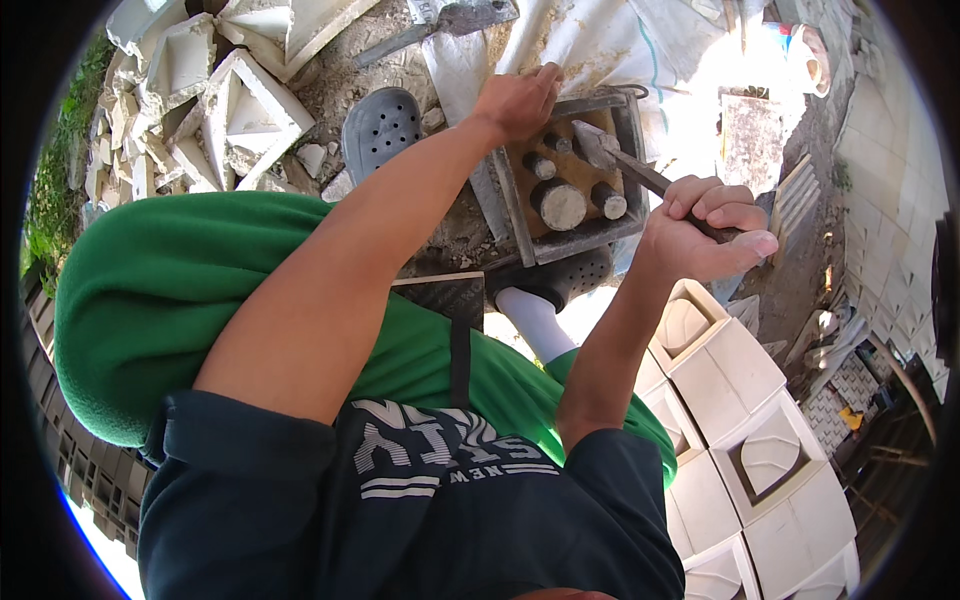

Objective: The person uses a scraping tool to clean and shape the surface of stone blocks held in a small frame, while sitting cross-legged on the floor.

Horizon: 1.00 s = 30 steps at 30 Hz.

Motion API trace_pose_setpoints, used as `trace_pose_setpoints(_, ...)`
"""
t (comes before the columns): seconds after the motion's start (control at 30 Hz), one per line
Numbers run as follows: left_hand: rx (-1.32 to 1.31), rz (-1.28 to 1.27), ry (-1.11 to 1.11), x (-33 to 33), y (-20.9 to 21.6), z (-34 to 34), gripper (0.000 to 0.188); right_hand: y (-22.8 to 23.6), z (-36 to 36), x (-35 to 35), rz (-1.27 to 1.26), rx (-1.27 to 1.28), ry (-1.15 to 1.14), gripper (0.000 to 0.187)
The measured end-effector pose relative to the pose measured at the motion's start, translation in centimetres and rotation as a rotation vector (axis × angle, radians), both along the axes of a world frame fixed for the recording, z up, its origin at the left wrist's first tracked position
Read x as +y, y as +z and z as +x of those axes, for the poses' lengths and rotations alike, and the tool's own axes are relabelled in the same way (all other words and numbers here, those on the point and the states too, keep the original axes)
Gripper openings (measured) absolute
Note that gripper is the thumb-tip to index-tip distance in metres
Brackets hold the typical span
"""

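Note:
A rectangular metal-framed mould box (583,245) stands in front of me. Several round cylinders, the largest with a pale top (562,206), rise from its brown inner floor. My left hand (518,102) is closed at the box's far left corner; its fingertips are partly hidden. In my right hand (708,228) is the handle of a trowel (640,172), gripped with the fingers wrapped round it. The trowel's whitish blade (594,145) is over the far right part of the box interior, near the small cylinders. Whether the blade touches the floor, I cannot tell.
Broken white cast blocks (250,115) are heaped at the far left. A grey clog (382,130) and another trowel (440,28) lie beyond my left arm. White sheeting (600,45) spreads behind the box. Rows of cream hollow blocks (725,380) stand at the near right.

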<state>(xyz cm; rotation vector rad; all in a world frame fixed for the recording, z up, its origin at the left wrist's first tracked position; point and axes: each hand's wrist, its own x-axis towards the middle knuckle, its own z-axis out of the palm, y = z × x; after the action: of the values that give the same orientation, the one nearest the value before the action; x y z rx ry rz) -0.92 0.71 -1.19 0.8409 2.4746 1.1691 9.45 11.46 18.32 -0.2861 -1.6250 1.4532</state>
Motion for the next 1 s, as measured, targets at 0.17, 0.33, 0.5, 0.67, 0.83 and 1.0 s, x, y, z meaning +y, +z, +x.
trace_pose_setpoints(0.17,-0.092,-0.081,0.274,-1.0,0.4,1.6,0.024,-0.5,0.3,2.8,-0.139,0.056,0.346,0.070)
trace_pose_setpoints(0.33,-0.257,-0.149,0.403,-1.2,0.7,2.8,0.027,-1.7,0.4,2.7,-0.110,0.003,0.461,0.069)
trace_pose_setpoints(0.5,-0.269,-0.175,0.384,-1.5,0.7,2.7,0.027,-3.7,-0.7,0.6,-0.058,-0.137,0.354,0.066)
trace_pose_setpoints(0.67,-0.274,-0.187,0.378,-1.5,0.1,2.8,0.026,-2.5,-0.6,-0.5,-0.068,-0.178,0.364,0.056)
trace_pose_setpoints(0.83,-0.241,-0.155,0.385,-1.4,-0.1,3.0,0.025,-4.5,-1.4,0.0,-0.272,-0.356,0.241,0.054)
trace_pose_setpoints(1.0,-0.249,-0.175,0.382,-1.3,0.1,2.9,0.025,-2.1,-0.5,0.3,-0.271,-0.209,0.362,0.053)
